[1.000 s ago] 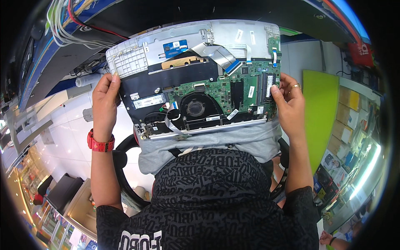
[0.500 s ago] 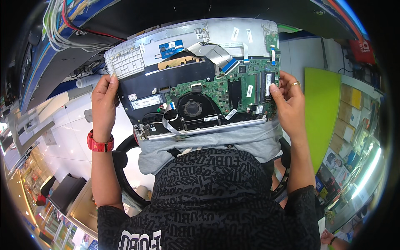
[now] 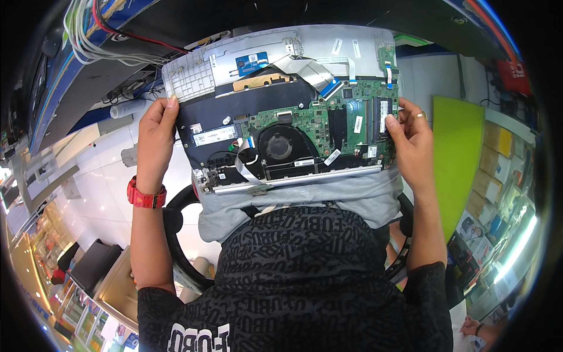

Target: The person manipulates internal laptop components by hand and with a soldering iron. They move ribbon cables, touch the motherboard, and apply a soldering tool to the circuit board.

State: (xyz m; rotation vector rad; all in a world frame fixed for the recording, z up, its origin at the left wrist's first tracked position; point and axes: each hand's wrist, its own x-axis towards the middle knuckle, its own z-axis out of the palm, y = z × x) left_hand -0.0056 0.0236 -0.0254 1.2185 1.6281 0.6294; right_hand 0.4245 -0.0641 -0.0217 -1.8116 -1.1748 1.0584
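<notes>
Across the upper centre of the frame, the left hand (image 3: 157, 132) pinches an opened laptop base (image 3: 252, 102) between thumb and curled fingers at its left edge; the right hand (image 3: 413, 138) clamps the right edge likewise. Smooth black panelling meets a green motherboard (image 3: 319, 120), round fan (image 3: 280, 146), gridded whitish plastic and a folded, flat ribbon cable (image 3: 311, 75).

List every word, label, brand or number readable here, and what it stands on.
Black patterned cloth shirt: repeated grey lettering and larger white lettering; wording not copied.
Long white rectangular label on the black-and-silver laptop base: too small to read.
Small white labels on the green circuit board: unreadable.
</notes>
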